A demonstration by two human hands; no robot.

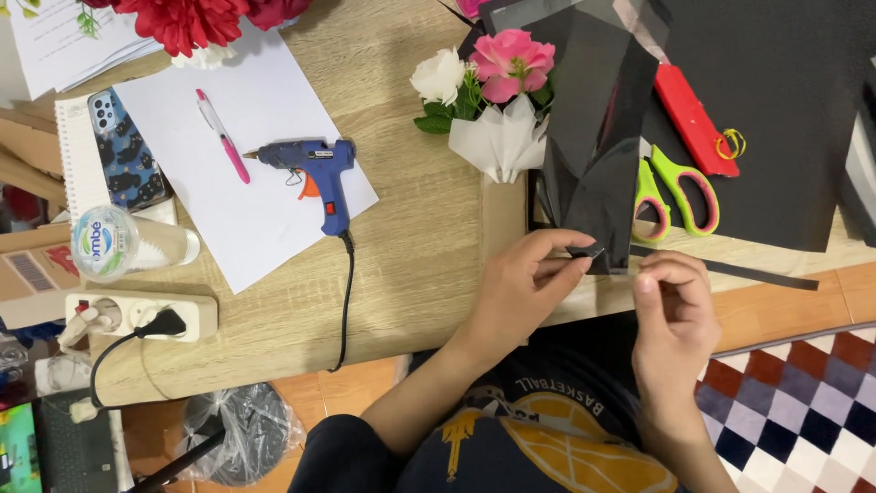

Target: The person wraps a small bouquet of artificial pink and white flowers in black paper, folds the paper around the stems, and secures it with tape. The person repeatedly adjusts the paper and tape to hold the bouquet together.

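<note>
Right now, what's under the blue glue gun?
A white paper sheet lies under the blue glue gun, with a pink pen on it too. Beneath the sheet is the wooden table; anything else under the paper is covered.

Light wood table (420, 274): white sheet (265, 110), power strip (137, 315), black paper (776, 100), bouquet (497, 100).

Bright, even indoor light, prob from overhead; shadows soft & short. Blue plastic glue gun (315, 175) drops a faint shadow toward 5 o'clock on the white paper sheet (239, 137). Glossy black film sheet (598, 119) shows pale glare streaks at 1 o'clock. Centre sharp; slight softness & wide-angle stretch at frame edges, esp corners
</note>
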